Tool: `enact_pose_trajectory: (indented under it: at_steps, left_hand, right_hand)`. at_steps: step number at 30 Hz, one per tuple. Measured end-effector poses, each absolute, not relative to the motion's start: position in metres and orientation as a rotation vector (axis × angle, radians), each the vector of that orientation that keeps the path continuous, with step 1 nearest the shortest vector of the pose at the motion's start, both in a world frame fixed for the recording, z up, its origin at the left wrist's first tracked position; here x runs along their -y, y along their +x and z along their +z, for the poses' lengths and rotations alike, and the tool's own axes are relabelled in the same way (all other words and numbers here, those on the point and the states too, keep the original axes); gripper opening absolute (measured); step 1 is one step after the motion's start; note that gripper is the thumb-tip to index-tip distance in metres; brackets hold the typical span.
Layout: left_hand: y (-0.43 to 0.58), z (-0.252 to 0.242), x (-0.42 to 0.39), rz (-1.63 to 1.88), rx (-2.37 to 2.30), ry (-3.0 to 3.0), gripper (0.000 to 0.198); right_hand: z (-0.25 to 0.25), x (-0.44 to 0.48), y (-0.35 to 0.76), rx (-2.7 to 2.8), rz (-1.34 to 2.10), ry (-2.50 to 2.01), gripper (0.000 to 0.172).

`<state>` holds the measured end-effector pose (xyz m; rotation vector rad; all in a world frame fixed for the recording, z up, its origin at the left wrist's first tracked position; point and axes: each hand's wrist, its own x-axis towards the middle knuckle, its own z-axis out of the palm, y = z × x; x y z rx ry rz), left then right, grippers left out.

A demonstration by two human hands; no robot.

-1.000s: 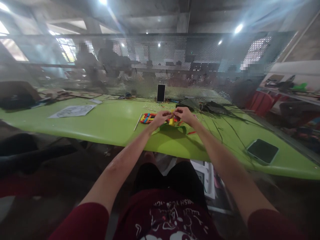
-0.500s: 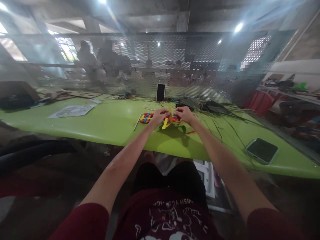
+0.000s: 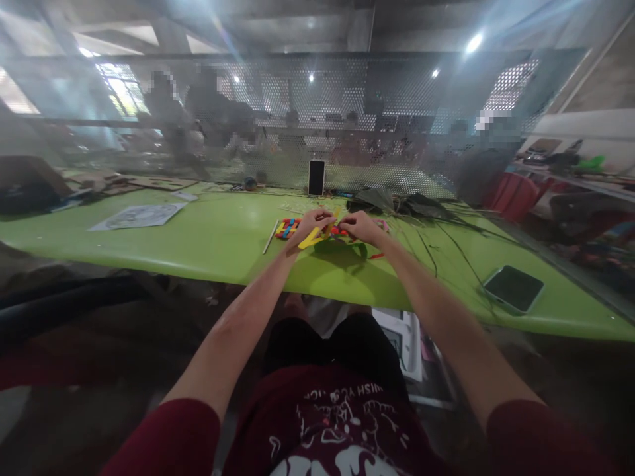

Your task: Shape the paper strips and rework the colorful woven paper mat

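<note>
Yellow strips [image 3: 310, 238] stick out from between my two hands, over the green table [image 3: 223, 231]. My left hand [image 3: 317, 220] is closed on them with pinched fingers. Close beside it, my right hand [image 3: 360, 226] has its fingers pinched together near the strips; what they hold is too small to make out. Under and around the hands lies a colourful woven piece [image 3: 286, 229] in red, yellow and blue, partly covered by them. A thin pale stick [image 3: 270, 237] lies left of it, and a small red strip [image 3: 377, 256] lies below my right hand.
A phone [image 3: 316, 178] stands upright before a perforated screen [image 3: 278, 106]. Dark leaves and long stems [image 3: 411, 205] spread at the right. A grey-green tablet-like object [image 3: 514, 289] lies near the right edge. A printed sheet [image 3: 139, 216] is at the left. Blurred people show behind the screen.
The yellow strips have swung left and now point down toward my left wrist. My hands stay close together. The whole view has shifted slightly.
</note>
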<state>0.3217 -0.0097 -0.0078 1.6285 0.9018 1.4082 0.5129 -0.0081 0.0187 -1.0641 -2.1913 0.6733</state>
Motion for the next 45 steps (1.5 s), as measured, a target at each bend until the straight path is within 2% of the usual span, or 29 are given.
enact_pose_trajectory:
  at_steps: [5, 11, 16, 28, 34, 41, 45]
  left_hand:
    - [0.324, -0.013, 0.003, 1.409, -0.945, 1.673, 0.018]
    - [0.322, -0.015, -0.002, 1.425, -0.887, 1.602, 0.019]
    - [0.325, -0.009, -0.006, 1.646, -0.802, 1.356, 0.022]
    - [0.312, -0.003, -0.014, 1.742, -0.765, 1.0, 0.03]
    - [0.296, -0.003, -0.014, 1.893, -0.829, 0.85, 0.021]
    - [0.289, -0.003, -0.022, 1.982, -0.904, 0.732, 0.027]
    - [0.285, -0.004, -0.023, 1.98, -0.967, 0.788, 0.019]
  right_hand:
    - [0.021, 0.014, 0.511, 2.248, 0.675, -1.068, 0.026]
    - [0.026, 0.022, 0.507, 2.319, 0.694, -1.115, 0.025]
    - [0.025, 0.028, 0.497, 2.427, 0.677, -1.133, 0.02]
    - [0.03, 0.041, 0.494, 2.54, 0.912, -1.018, 0.014]
    - [0.034, 0.041, 0.498, 2.557, 0.979, -0.845, 0.017]
    - [0.042, 0.041, 0.51, 2.441, 1.011, -0.889, 0.021]
    - [0.038, 0.035, 0.511, 2.321, 1.039, -0.873, 0.023]
